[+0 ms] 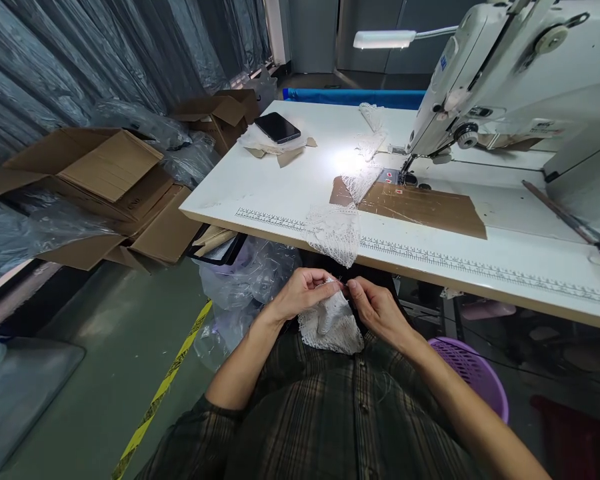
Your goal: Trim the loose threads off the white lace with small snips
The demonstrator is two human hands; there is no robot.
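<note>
My left hand [303,293] and my right hand [377,310] meet in front of my chest, below the table's near edge. Both pinch the top of a small bunched piece of white lace [330,323] that hangs down between them over my plaid shirt. A long strip of the same white lace [337,230] trails from the table edge back across the tabletop towards the needle of a white sewing machine [505,87]. A brown card sheet [420,207] lies under the machine's foot.
The white table [290,187] carries a printed ruler along its front edge, a black phone [277,127] on paper scraps, and a lit lamp [385,39]. Open cardboard boxes [105,180] and plastic bags lie at left. A purple basket [473,373] sits under the table.
</note>
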